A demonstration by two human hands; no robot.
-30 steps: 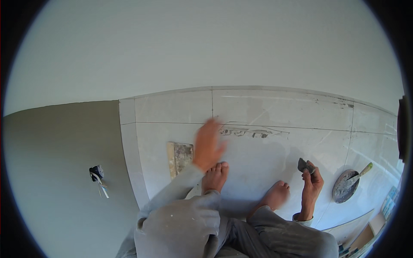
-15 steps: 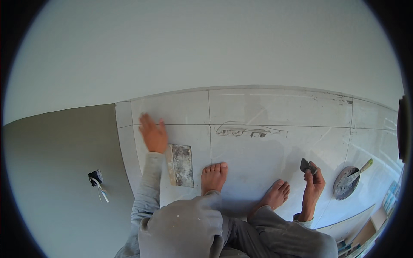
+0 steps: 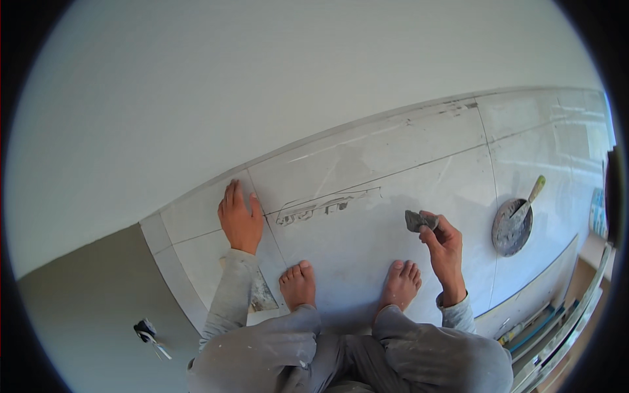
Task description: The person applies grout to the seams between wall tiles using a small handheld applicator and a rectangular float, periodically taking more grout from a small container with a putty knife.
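The left hand (image 3: 240, 221) lies flat and spread, palm down, on the tiled floor (image 3: 419, 164), fingers pointing toward the white wall (image 3: 262, 85). It holds nothing. Its fingertips rest across a grout joint (image 3: 268, 229) close to the floor's far edge, where the tiles meet the wall. Just beside that hand, toward the middle of the floor, a streak of grey smeared mortar (image 3: 324, 206) runs along another joint. Behind the left wrist, partly hidden under the grey sleeve, lies a flat trowel-like tool (image 3: 262, 298) caked in mortar.

The right hand (image 3: 442, 239) is raised a little above the tiles and pinches a small dark grey lump (image 3: 416, 221), likely a sponge or a wad of mortar, between thumb and fingers; which it is cannot be told. The lump sits over the middle of the floor, well apart from the left hand.

Between the two arms stand two bare feet: the left foot (image 3: 298, 285) just beside the left forearm, the right foot (image 3: 401, 283) near the right wrist. Below them are grey, mortar-spotted trousers (image 3: 341, 354).

To the right of the right hand, near the floor's right edge, rests a round pan (image 3: 508, 232) with grey mortar, with a pointed trowel (image 3: 527, 203) leaning in it, handle up. Past the left edge of the tiles, on bare grey screed (image 3: 78, 327), lies a small dark object (image 3: 145, 329).
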